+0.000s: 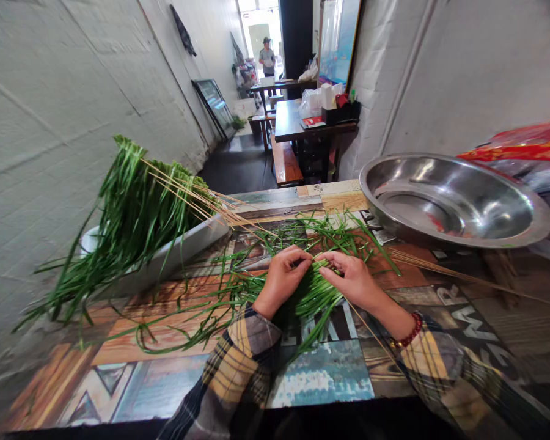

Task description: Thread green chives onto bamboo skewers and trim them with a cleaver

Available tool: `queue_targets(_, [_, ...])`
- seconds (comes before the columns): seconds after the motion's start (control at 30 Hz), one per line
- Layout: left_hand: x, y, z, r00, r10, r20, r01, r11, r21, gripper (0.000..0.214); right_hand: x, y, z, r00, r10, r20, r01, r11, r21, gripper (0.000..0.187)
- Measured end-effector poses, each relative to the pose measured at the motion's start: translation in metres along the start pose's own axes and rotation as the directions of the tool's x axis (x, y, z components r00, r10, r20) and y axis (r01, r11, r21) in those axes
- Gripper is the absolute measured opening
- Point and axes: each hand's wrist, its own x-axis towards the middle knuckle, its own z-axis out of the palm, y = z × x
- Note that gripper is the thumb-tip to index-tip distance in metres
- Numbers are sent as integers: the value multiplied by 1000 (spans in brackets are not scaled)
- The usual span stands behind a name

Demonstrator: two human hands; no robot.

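Note:
Over the middle of the table, my left hand point(286, 272) pinches the end of a bunch of green garlic chives point(318, 288). Facing it, my right hand point(351, 275) has its fingers closed on the same bunch; the exact fingertip contact is partly hidden. A thin bamboo skewer point(371, 330) slants down from beneath my right hand toward its wrist. Loose chives point(238, 287) lie around both hands. To the left, a thick row of chives on skewers point(137, 189) rests in a white tray point(165, 263), bare skewer ends point(197, 195) pointing right.
A steel basin point(453, 226) stands at the right, with more bamboo skewers point(440, 266) in front of it. Red and clear plastic bags point(527, 150) lie beyond it. Farther back are a table point(291, 119), a bench point(285, 162) and a person point(266, 58) by the doorway.

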Motion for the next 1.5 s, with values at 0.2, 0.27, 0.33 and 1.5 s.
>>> queue_targets(0.2, [-1,0,0,1000,2,15,-2,1000,-15,15,-1,-3,-1,999,32,-24,-33,999,-31,24])
queue_targets(0.27, [-1,0,0,1000,6,12,-6,1000,-14,15,-1,-4,-2,999,41,-26,-42,998,-39,31])
queue_targets(0.33, [-1,-1,1,1000,8,8,-8,1000,-10,15,0,-6,-2,999,32,-16,-33,998,-46,38])
queue_targets(1.5, [1,0,-9,966,-233,112,252,944,-212,25,1,-9,-14,1000,0,1,0,982,191,43])
